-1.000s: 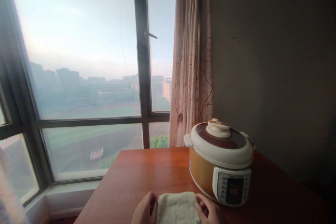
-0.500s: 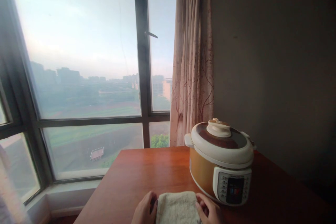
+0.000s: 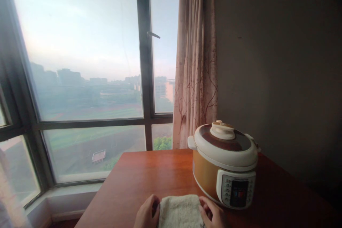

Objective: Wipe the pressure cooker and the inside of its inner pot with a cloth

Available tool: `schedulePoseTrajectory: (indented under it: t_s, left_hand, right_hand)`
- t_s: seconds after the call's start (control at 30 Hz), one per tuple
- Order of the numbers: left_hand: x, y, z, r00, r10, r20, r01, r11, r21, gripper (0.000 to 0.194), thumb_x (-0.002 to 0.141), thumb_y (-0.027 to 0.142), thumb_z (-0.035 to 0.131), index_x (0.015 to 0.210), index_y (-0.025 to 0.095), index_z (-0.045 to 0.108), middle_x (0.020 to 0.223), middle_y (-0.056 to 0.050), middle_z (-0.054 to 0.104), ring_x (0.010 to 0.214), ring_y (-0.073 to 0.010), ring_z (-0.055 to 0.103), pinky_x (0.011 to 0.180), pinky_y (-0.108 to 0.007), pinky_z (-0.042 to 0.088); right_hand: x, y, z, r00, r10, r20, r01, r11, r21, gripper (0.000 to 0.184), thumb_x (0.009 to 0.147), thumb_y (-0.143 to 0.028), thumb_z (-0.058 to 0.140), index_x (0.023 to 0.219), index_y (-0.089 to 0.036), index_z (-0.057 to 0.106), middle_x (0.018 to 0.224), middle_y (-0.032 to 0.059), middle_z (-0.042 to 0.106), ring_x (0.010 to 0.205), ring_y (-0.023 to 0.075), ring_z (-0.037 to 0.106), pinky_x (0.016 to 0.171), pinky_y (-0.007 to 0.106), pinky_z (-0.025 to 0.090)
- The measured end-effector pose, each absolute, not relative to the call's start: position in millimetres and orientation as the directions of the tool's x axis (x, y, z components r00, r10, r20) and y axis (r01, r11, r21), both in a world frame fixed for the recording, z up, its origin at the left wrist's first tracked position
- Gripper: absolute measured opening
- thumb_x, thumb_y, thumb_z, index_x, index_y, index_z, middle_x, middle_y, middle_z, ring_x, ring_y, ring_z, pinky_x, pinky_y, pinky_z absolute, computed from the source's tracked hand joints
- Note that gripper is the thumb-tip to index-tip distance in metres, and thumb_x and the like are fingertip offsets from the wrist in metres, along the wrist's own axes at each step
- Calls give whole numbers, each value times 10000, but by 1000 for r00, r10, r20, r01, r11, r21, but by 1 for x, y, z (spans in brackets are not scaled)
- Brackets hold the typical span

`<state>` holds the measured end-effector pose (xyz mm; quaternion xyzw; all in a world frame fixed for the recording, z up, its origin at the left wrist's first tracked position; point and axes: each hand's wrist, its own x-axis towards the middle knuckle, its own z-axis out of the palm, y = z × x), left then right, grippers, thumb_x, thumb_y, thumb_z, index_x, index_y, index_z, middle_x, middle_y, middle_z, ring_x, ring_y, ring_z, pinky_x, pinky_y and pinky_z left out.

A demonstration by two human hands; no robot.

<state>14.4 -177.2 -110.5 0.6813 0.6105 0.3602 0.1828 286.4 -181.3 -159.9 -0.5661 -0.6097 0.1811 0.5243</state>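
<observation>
A pale, cream-green towel point(image 3: 180, 211) lies on the table at the bottom of the head view, its near part cut off by the frame. Its left edge is pinched between the thumb and fingers of my left hand point(image 3: 148, 212). On the opposite edge, my right hand point(image 3: 213, 213) grips the cloth in the same way, fingers curled. Just beyond my right hand stands an electric pressure cooker point(image 3: 211, 174) with a gold body, white lid and a front control panel. Its lid is on.
The reddish-brown wooden table point(image 3: 149, 171) narrows toward the window point(image 3: 88, 123) ahead and left. A patterned curtain point(image 3: 196, 60) hangs behind the cooker. A dark grey wall point(image 3: 272, 71) rises on the right. A low white sill point(image 3: 72, 198) runs left of the table.
</observation>
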Motion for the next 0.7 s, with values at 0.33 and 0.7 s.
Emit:
schedulePoseTrajectory:
  t_s: [0.33, 0.7]
  left_hand:
    - [13, -175, -118, 12, 960, 280, 706, -206, 677, 185, 882, 273, 426, 721, 234, 509, 731, -30, 675, 696, -188, 626, 665, -255, 454]
    - [14, -178, -115, 31, 946, 323, 715, -247, 654, 168, 862, 290, 449, 712, 237, 503, 707, -34, 669, 668, -199, 628, 633, -265, 461]
  right_hand:
    - [286, -184, -152, 197, 886, 419, 506, 274, -818, 809, 838, -855, 376, 949, -179, 805, 686, 91, 726, 646, 226, 686, 652, 277, 530]
    - [286, -182, -159, 217, 881, 421, 470, 284, -836, 802, 823, -861, 403, 948, -179, 807, 693, 101, 735, 628, 236, 687, 632, 295, 539]
